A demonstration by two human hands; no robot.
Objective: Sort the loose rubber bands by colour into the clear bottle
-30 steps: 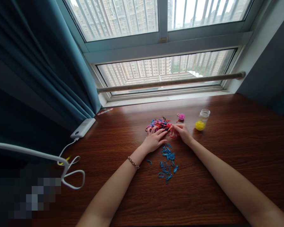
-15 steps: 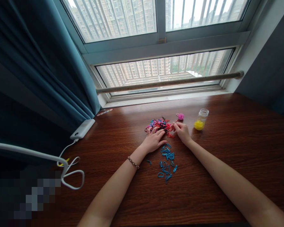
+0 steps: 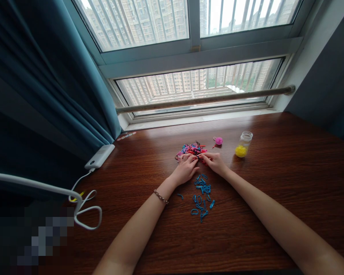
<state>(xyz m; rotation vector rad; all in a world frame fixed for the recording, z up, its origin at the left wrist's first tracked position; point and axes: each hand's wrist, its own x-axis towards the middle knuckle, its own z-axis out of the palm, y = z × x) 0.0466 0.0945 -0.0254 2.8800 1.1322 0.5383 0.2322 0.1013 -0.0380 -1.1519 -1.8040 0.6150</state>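
Observation:
A heap of small mixed-colour rubber bands (image 3: 191, 148), pink, red, blue and black, lies on the brown wooden table (image 3: 260, 198). My left hand (image 3: 185, 170) rests at the heap's near edge with its fingers curled into the bands. My right hand (image 3: 215, 162) meets it from the right, fingertips pinched at the heap; what they grip is too small to name. Just below both hands lies a separate scatter of blue bands (image 3: 202, 194). A beaded bracelet (image 3: 161, 196) circles my left wrist.
A small clear jar (image 3: 243, 144) with yellow bands inside stands to the right of the heap, its pink lid (image 3: 218, 141) beside it. A white power bank (image 3: 99, 156) with a white cable (image 3: 86, 208) lies at the left by a teal curtain. A window runs along the table's far edge.
My right hand has shifted left from beside the pink lid to the heap's near edge, meeting my left hand. My left hand's fingers have curled in slightly.

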